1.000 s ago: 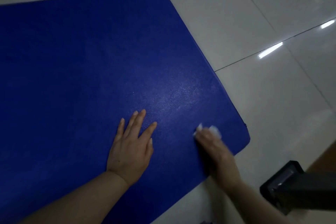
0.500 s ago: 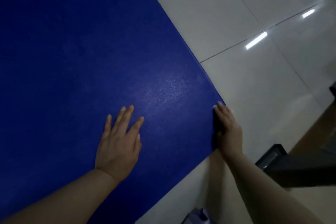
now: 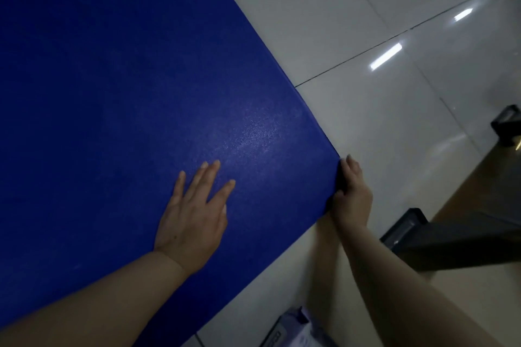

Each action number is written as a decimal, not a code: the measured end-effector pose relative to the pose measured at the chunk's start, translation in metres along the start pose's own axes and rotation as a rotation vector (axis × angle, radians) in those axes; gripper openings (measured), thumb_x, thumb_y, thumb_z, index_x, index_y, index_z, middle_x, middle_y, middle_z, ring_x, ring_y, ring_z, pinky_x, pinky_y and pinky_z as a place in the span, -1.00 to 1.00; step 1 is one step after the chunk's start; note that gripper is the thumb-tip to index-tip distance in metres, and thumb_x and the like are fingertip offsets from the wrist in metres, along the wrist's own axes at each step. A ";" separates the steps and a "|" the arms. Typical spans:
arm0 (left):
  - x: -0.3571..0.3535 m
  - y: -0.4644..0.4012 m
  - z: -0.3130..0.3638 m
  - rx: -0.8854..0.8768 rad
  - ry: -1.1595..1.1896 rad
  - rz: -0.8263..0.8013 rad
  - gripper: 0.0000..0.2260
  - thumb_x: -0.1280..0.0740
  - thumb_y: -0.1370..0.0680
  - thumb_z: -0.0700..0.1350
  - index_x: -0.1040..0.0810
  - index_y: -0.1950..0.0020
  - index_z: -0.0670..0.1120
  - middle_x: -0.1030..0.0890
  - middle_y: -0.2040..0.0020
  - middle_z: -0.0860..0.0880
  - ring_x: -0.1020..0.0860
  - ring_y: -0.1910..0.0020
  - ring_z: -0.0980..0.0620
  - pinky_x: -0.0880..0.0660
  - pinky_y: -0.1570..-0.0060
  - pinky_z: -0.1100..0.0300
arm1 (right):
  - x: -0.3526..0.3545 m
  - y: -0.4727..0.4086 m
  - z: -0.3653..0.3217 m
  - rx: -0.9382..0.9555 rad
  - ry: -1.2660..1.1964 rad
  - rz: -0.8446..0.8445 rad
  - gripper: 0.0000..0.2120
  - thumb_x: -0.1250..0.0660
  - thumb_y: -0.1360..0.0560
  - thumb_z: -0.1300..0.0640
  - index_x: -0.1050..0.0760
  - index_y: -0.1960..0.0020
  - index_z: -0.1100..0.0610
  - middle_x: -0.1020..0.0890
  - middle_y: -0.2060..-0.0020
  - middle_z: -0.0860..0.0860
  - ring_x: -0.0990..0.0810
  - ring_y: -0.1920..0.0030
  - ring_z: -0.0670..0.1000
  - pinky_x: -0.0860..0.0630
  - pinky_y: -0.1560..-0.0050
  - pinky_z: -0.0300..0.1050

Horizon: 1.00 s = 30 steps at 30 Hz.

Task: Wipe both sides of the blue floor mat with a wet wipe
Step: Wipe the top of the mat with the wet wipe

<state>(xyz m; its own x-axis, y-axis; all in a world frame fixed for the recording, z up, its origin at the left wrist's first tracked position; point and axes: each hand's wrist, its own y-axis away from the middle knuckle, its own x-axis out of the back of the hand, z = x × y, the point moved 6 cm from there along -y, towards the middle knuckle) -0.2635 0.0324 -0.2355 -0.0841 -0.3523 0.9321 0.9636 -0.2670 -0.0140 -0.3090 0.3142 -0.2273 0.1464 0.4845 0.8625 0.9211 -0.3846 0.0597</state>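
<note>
Glossy pale tiled floor, blue floor mat flat on it, pale packet near edge

The blue floor mat runs out of the picture at the left and top edges, well beyond the spread fingers of the left hand. The right hand lies at the mat's corner; its fingertips are partly hidden against the edge, and no wipe is visible under them. Near the right forearm, a pale packet is cut off by the bottom edge, its print too blurred to read.
</note>
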 end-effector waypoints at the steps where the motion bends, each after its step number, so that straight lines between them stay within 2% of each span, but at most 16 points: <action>1: 0.000 0.000 0.000 -0.002 -0.002 -0.002 -0.58 -0.04 -0.57 -0.06 -0.49 -0.34 -0.12 -0.34 -0.45 -0.23 -0.24 -0.43 -0.14 -0.02 -0.42 -0.13 | -0.001 -0.006 0.002 -0.096 -0.036 0.039 -0.34 -0.09 -0.41 0.58 -0.31 -0.45 0.17 -0.31 -0.45 0.01 -0.18 -0.49 0.02 -0.05 -0.50 -0.11; 3: 0.001 -0.001 0.000 -0.003 0.001 -0.002 -0.58 -0.04 -0.57 -0.06 -0.48 -0.34 -0.11 -0.34 -0.45 -0.22 -0.24 -0.43 -0.13 0.02 -0.44 -0.09 | -0.002 0.008 -0.005 -0.165 -0.081 0.093 -0.34 -0.06 -0.43 0.57 -0.31 -0.45 0.16 -0.31 -0.45 -0.01 -0.17 -0.50 -0.01 -0.02 -0.50 -0.21; 6: 0.002 -0.001 0.001 0.007 0.002 -0.006 -0.59 -0.05 -0.57 -0.06 -0.49 -0.33 -0.11 -0.34 -0.45 -0.21 -0.26 -0.43 -0.13 -0.02 -0.43 -0.10 | -0.012 0.077 -0.019 -0.055 -0.166 0.085 -0.39 -0.09 -0.49 0.55 -0.28 -0.46 0.15 -0.23 -0.45 -0.05 -0.09 -0.50 -0.06 0.09 -0.39 -0.49; 8: 0.002 -0.002 0.002 0.010 -0.010 -0.001 -0.58 -0.04 -0.56 -0.06 -0.50 -0.33 -0.11 -0.35 -0.45 -0.22 -0.29 -0.42 -0.15 -0.05 -0.41 -0.11 | -0.017 0.113 -0.026 0.013 -0.205 0.029 -0.43 -0.12 -0.51 0.53 -0.28 -0.46 0.15 -0.22 -0.45 -0.06 -0.11 -0.49 -0.08 0.05 -0.40 -0.46; 10: 0.001 -0.001 0.002 0.009 -0.026 0.003 -0.58 -0.04 -0.56 -0.06 -0.50 -0.33 -0.13 -0.34 -0.45 -0.22 -0.31 -0.42 -0.17 -0.05 -0.41 -0.10 | -0.016 0.098 -0.027 0.041 -0.198 0.017 -0.45 -0.12 -0.52 0.52 -0.30 -0.45 0.18 -0.25 -0.46 -0.01 -0.15 -0.48 -0.06 0.02 -0.41 -0.45; 15: 0.003 -0.001 0.002 0.000 -0.029 -0.013 -0.58 -0.05 -0.56 -0.06 -0.48 -0.34 -0.13 -0.33 -0.45 -0.23 -0.28 -0.43 -0.17 -0.02 -0.42 -0.08 | -0.003 0.003 -0.008 -0.252 -0.126 0.164 -0.41 -0.02 -0.47 0.52 -0.32 -0.45 0.19 -0.28 -0.48 0.03 -0.16 -0.50 -0.02 0.05 -0.35 -0.39; 17: 0.003 -0.001 0.001 0.001 -0.024 -0.004 -0.58 -0.05 -0.55 -0.07 -0.49 -0.34 -0.13 -0.34 -0.45 -0.23 -0.27 -0.43 -0.16 -0.01 -0.42 -0.07 | -0.005 0.010 -0.016 -0.259 -0.109 0.201 -0.41 -0.01 -0.47 0.52 -0.32 -0.45 0.19 -0.27 -0.48 0.02 -0.15 -0.50 -0.02 0.09 -0.29 -0.47; 19: 0.004 -0.001 0.002 0.003 -0.019 0.008 -0.58 -0.05 -0.55 -0.07 -0.49 -0.33 -0.13 -0.34 -0.45 -0.23 -0.26 -0.43 -0.15 -0.02 -0.42 -0.07 | -0.013 0.041 -0.026 -0.172 -0.104 0.189 -0.37 -0.04 -0.46 0.55 -0.28 -0.47 0.18 -0.23 -0.49 -0.01 -0.10 -0.51 -0.06 0.10 -0.32 -0.51; 22: 0.003 0.000 0.002 0.009 -0.007 -0.002 -0.58 -0.05 -0.56 -0.07 -0.49 -0.34 -0.13 -0.33 -0.45 -0.22 -0.28 -0.43 -0.17 -0.02 -0.42 -0.07 | -0.024 0.098 -0.034 0.003 -0.139 0.058 -0.38 -0.13 -0.49 0.53 -0.23 -0.48 0.15 -0.19 -0.47 -0.10 -0.06 -0.49 -0.13 0.04 -0.44 -0.37; 24: 0.004 -0.001 0.003 0.010 0.000 -0.013 -0.58 -0.05 -0.56 -0.06 -0.50 -0.33 -0.13 -0.34 -0.45 -0.22 -0.30 -0.43 -0.18 -0.01 -0.43 -0.07 | -0.013 0.099 -0.034 0.090 -0.135 0.026 -0.45 -0.16 -0.50 0.50 -0.30 -0.45 0.18 -0.26 -0.44 -0.05 -0.15 -0.47 -0.09 0.04 -0.40 -0.46; 26: 0.004 -0.001 0.003 0.010 0.004 -0.021 -0.58 -0.04 -0.56 -0.07 -0.50 -0.33 -0.13 -0.35 -0.45 -0.23 -0.32 -0.42 -0.18 -0.01 -0.43 -0.05 | 0.001 0.068 -0.022 -0.002 -0.123 0.110 -0.52 -0.13 -0.54 0.45 -0.36 -0.42 0.19 -0.36 -0.40 -0.03 -0.30 -0.41 -0.06 -0.04 -0.38 -0.45; 28: 0.004 0.000 0.001 0.012 0.014 -0.023 -0.58 -0.05 -0.56 -0.07 -0.51 -0.32 -0.13 -0.36 -0.43 -0.23 -0.34 -0.41 -0.20 -0.02 -0.43 -0.05 | 0.004 0.034 -0.009 -0.228 -0.125 0.182 -0.54 -0.06 -0.56 0.40 -0.38 -0.42 0.17 -0.39 -0.39 -0.03 -0.36 -0.37 -0.04 -0.19 -0.44 -0.24; 29: 0.004 -0.001 0.001 0.013 0.015 -0.025 -0.58 -0.05 -0.56 -0.06 -0.52 -0.31 -0.13 -0.37 -0.43 -0.23 -0.36 -0.40 -0.20 -0.05 -0.43 -0.06 | 0.001 0.027 -0.008 -0.321 -0.137 0.187 -0.52 -0.04 -0.55 0.41 -0.37 -0.41 0.17 -0.38 -0.41 0.00 -0.35 -0.39 0.02 -0.23 -0.45 -0.10; 30: 0.005 -0.001 0.001 0.016 0.010 -0.023 -0.58 -0.04 -0.56 -0.06 -0.52 -0.31 -0.13 -0.38 -0.42 -0.23 -0.37 -0.40 -0.21 -0.09 -0.43 -0.08 | -0.002 0.026 -0.011 -0.382 -0.147 0.191 -0.50 -0.02 -0.54 0.41 -0.34 -0.43 0.17 -0.34 -0.44 0.02 -0.32 -0.42 0.05 -0.21 -0.46 -0.03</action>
<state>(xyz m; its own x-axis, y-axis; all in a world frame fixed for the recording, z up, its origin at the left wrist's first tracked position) -0.2644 0.0314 -0.2306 -0.1086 -0.3555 0.9283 0.9652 -0.2611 0.0130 -0.2889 0.2943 -0.2224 0.3762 0.4724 0.7970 0.6774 -0.7272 0.1112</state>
